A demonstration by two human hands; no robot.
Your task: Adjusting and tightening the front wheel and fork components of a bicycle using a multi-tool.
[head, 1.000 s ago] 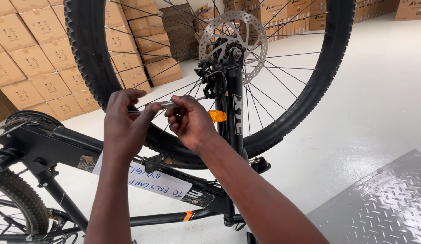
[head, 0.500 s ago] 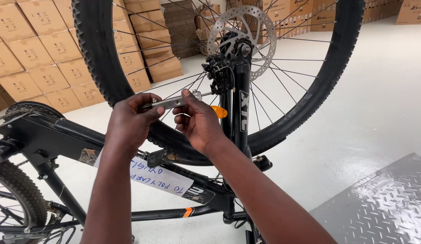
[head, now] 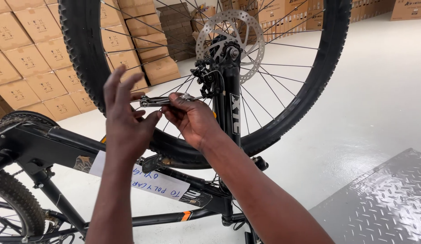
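Boxes (head: 32, 58): we see brown cartons stacked in stepped rows far left of our left hand (head: 125, 118), more stacks beyond the wheel (head: 206, 77) and along the far wall. All shut; contents cannot be told. Each carton face carries a small dark printed mark.

Label (head: 140, 177): a white paper strip with handwriting, stuck along the black frame (head: 61, 144), just below our left wrist. A small orange band sits on the lower tube, further down and right. White lettering runs down the fork leg (head: 233, 113), just right of our right hand (head: 192, 119).

Hands: our right hand is closed in a pinch on a slim metal tool (head: 167, 100), thumb and fingers around its shaft. The tool lies near level, its tip reaching right to the brake caliper (head: 208, 81), below the disc rotor (head: 231, 43). Our left hand is open, fingers spread upward, palm toward the tool's left end; whether a fingertip touches that end we cannot tell.

Bike is upside down, front wheel up. A grey tread plate (head: 378, 203) lies on the floor, low right of our right arm.

Change from half a second ago: then both hands were closed on the tool. Now the left has let go and opened. The right keeps its grip, and the tool sits a little higher in view.
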